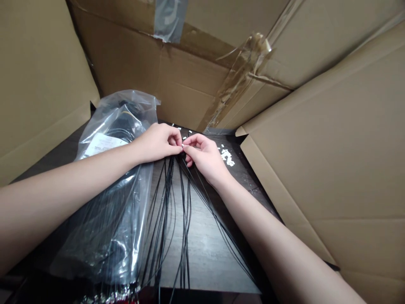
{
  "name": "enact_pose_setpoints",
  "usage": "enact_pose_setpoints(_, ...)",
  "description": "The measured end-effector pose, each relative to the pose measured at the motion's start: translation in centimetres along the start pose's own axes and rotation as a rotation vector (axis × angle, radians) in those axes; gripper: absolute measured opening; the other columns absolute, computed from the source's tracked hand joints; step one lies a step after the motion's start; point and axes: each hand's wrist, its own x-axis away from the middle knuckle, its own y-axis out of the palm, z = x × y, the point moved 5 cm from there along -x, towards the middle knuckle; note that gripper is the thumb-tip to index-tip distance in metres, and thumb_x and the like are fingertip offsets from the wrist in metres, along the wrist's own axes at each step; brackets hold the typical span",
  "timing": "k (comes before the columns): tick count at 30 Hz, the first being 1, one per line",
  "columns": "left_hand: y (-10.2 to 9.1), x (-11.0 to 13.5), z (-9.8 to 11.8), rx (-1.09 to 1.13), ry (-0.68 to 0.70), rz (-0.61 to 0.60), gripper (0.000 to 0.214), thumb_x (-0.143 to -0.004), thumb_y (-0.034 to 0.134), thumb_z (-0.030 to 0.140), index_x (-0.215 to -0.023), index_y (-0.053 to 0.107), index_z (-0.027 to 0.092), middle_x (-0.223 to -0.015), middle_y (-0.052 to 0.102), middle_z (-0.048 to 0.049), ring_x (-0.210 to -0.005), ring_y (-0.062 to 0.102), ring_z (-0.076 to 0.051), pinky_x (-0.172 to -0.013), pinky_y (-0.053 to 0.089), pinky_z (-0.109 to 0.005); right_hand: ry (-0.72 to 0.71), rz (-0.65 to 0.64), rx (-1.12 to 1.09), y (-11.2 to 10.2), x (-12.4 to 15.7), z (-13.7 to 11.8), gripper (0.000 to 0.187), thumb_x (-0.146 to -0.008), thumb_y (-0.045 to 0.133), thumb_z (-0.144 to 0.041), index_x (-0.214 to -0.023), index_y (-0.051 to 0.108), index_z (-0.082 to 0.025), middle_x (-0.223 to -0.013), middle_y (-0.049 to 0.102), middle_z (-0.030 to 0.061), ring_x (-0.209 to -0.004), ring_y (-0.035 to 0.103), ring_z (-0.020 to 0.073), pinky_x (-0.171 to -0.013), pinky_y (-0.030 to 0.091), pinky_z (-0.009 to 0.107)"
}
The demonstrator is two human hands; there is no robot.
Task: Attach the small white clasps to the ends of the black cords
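My left hand [158, 142] and my right hand [202, 156] meet fingertip to fingertip over a dark wooden table [202, 245]. Both are closed in a pinch around a tiny white piece [182, 145] at the end of a thin black cord. Several black cords [177, 202] run from under my hands toward the near table edge. My left forearm lies across a clear plastic bag [117, 181] that holds more coiled black cords.
Small white pieces [227, 156] lie scattered on the table just right of my right hand and behind the fingers. Cardboard walls surround the table: left [38, 84], back [190, 76] with torn tape [243, 71], and right [332, 147].
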Motion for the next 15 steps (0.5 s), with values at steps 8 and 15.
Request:
enact_pose_setpoints(8,0.06,-0.12,-0.23,-0.002,-0.005,-0.015,0.013,-0.077,0.068,0.025,-0.083,0.073,0.015,-0.077,0.074,0.0001,-0.072,0.068,-0.013,-0.066,0.044,-0.023,-0.008,-0.006,0.009,0.1,-0.08,0.08,0.006,-0.077,0.063,-0.018,-0.079,0.058,-0.016,-0.063,0.056,-0.0057,-0.046,0.052,0.0045,-0.041,0.047,0.015)
enact_pose_setpoints(15,0.15,-0.14,-0.19,-0.006,0.002,-0.019,0.013,-0.077,0.067,0.025,-0.083,0.073,0.015,-0.077,0.074,0.0003,-0.072,0.067,-0.013,-0.066,0.044,-0.022,-0.002,-0.003,0.015,0.04,0.07,-0.01,0.006,-0.077,0.063,-0.017,-0.079,0.058,-0.016,-0.063,0.055,-0.0062,-0.045,0.051,0.0041,-0.041,0.046,0.015)
